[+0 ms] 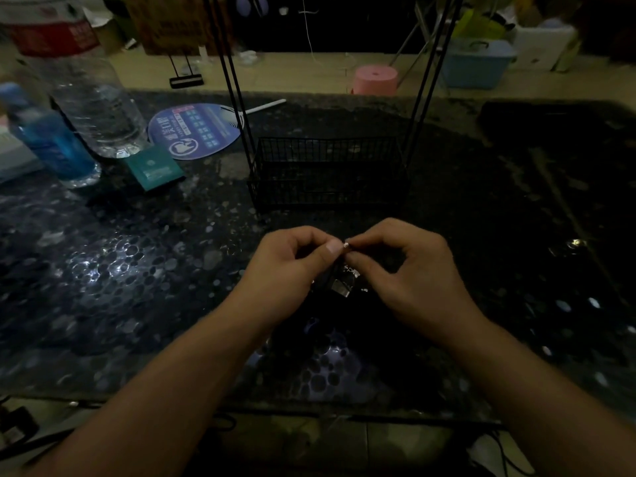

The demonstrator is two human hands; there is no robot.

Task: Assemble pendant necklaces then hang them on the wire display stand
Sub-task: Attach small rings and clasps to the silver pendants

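Observation:
My left hand [292,263] and my right hand [406,266] meet above the dark table, fingertips almost touching. Between them they pinch a thin dark cord with a small silver end piece [347,245]. A silver pendant [344,287] hangs just below the fingers on the cord. The black wire display stand [327,170] rises right behind my hands, with a mesh basket at its base and two pairs of thin uprights running out of the top of the view. The dim light hides the rest of the cord.
Dark pebble-patterned table [137,270]. At the left stand a big clear water bottle [93,108] and a blue bottle [51,142]; a teal sachet [153,166] and a round blue hand fan [196,129] lie beside them. A pink stool [375,79] and blue bin [475,62] sit on the floor beyond.

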